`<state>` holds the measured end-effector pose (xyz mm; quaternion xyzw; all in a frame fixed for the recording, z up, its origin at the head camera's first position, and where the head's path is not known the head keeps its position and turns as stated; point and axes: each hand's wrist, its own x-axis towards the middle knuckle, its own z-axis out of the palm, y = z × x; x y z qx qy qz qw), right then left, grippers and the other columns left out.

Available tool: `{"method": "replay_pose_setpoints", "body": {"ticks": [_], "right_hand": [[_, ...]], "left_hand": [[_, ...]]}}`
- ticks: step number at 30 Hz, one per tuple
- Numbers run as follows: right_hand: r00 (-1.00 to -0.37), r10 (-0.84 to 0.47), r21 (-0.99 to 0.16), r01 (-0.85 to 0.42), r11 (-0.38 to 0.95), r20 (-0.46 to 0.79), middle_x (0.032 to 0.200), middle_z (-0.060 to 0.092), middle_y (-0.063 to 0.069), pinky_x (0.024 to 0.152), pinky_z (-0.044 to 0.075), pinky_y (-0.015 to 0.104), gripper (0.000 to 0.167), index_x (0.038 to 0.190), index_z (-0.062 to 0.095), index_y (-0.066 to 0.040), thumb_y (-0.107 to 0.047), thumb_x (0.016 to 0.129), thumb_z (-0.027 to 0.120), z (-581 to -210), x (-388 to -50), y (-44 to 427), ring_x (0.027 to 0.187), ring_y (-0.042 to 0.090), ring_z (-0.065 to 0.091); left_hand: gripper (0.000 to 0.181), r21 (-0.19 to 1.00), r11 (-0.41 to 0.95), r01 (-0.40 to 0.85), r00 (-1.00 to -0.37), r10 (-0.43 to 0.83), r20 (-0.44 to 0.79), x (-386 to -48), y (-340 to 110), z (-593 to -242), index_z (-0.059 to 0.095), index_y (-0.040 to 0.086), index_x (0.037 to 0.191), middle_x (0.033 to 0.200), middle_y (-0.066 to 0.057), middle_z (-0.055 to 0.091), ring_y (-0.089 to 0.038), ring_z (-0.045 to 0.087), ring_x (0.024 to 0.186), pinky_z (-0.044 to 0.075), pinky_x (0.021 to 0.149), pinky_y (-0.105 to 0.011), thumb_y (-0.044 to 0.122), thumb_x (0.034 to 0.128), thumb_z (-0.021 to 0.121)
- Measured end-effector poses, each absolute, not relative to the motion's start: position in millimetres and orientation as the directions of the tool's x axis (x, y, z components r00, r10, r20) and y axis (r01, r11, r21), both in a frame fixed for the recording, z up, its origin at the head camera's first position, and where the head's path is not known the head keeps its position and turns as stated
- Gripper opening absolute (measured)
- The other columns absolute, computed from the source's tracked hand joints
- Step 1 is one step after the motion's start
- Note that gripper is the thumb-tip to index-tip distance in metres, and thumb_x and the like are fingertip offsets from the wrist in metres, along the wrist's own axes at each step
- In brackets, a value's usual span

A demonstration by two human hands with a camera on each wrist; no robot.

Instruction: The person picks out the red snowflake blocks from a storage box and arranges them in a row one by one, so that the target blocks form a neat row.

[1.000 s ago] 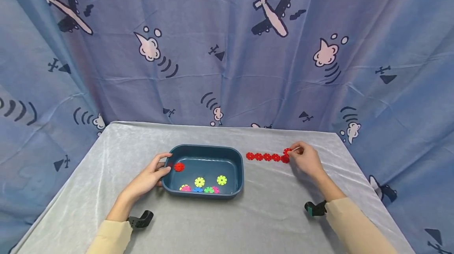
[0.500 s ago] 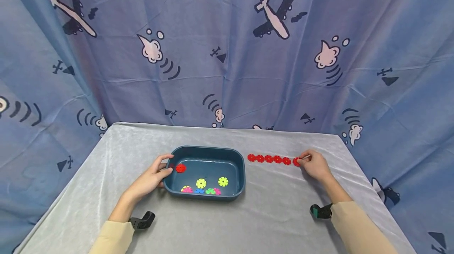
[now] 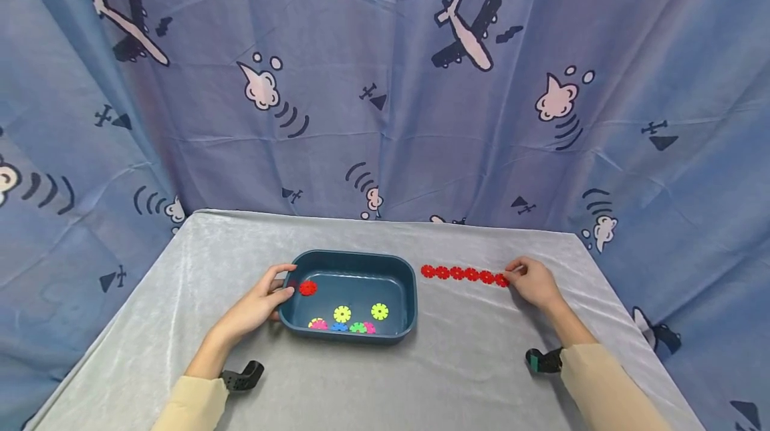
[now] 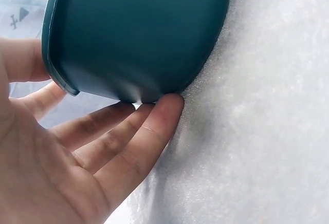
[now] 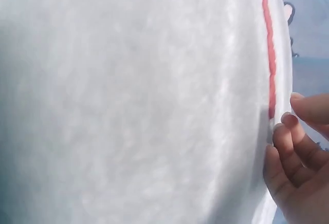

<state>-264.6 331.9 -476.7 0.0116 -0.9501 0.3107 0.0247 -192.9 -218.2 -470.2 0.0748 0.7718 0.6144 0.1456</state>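
Observation:
Several red notched discs (image 3: 457, 273) lie flat in a straight, touching row to the right of a dark blue-green tray (image 3: 347, 337). At the row's right end, the right hand (image 3: 534, 282) has its fingertips against the last disc (image 3: 501, 280). In the right wrist view the row shows edge-on as a red strip (image 5: 269, 44), beside the right hand (image 5: 300, 157), whose thumb and fingers are slightly apart. The left hand (image 3: 255, 304) grips the tray's left end; in the left wrist view, the left hand's (image 4: 87, 147) fingers press the outer wall (image 4: 139, 39).
Inside the tray are a red disc (image 3: 308, 288), two yellow discs (image 3: 342, 314) (image 3: 379, 311) and several pink, blue and green ones along the near wall. A pale cloth (image 3: 451, 377) covers the table, with a patterned blue curtain (image 3: 337, 83) behind.
The right hand has brought a red disc from above the row down to its right end, and the small gap there has closed. The left hand stays on the tray. The head view has shifted slightly.

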Motion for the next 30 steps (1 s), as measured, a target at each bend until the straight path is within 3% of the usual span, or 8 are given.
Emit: {"method": "replay_pose_setpoints", "body": {"ticks": [10, 17, 30], "right_hand": [[-0.991, -0.055, -0.610, -0.120, 0.783, 0.125, 0.088, 0.067, 0.012, 0.066, 0.047, 0.035, 0.013, 0.102, 0.069, 0.000, -0.012, 0.096, 0.068, -452.3, -262.8, 297.0, 0.077, 0.023, 0.059], [-0.980, -0.097, -0.643, -0.187, 0.743, 0.173, 0.078, 0.063, 0.006, 0.065, 0.045, 0.036, 0.010, 0.100, 0.070, -0.002, -0.011, 0.096, 0.067, -436.6, -261.4, 257.6, 0.070, 0.020, 0.055], [-0.961, -0.214, -0.713, -0.273, 0.646, 0.175, 0.080, 0.065, 0.004, 0.065, 0.049, 0.035, 0.005, 0.099, 0.070, -0.007, -0.011, 0.096, 0.070, -423.3, -250.2, 179.9, 0.071, 0.019, 0.057]], "left_hand": [[0.051, 0.967, 0.245, -0.067, -0.949, 0.285, -0.138, -193.2, -218.3, -470.8, 0.028, 0.011, 0.155, 0.150, -0.033, 0.038, -0.038, 0.061, 0.115, 0.058, 0.079, -0.039, 0.016, 0.1087, 0.049], [0.053, 0.963, 0.259, -0.068, -0.950, 0.279, -0.142, -191.7, -218.3, -470.2, 0.028, 0.011, 0.155, 0.150, -0.032, 0.039, -0.036, 0.062, 0.114, 0.058, 0.078, -0.037, 0.017, 0.1080, 0.050], [0.053, 0.957, 0.280, -0.076, -0.950, 0.270, -0.154, -192.0, -217.4, -469.7, 0.028, 0.012, 0.156, 0.152, -0.032, 0.037, -0.037, 0.059, 0.120, 0.057, 0.080, -0.037, 0.018, 0.1079, 0.051]]}}
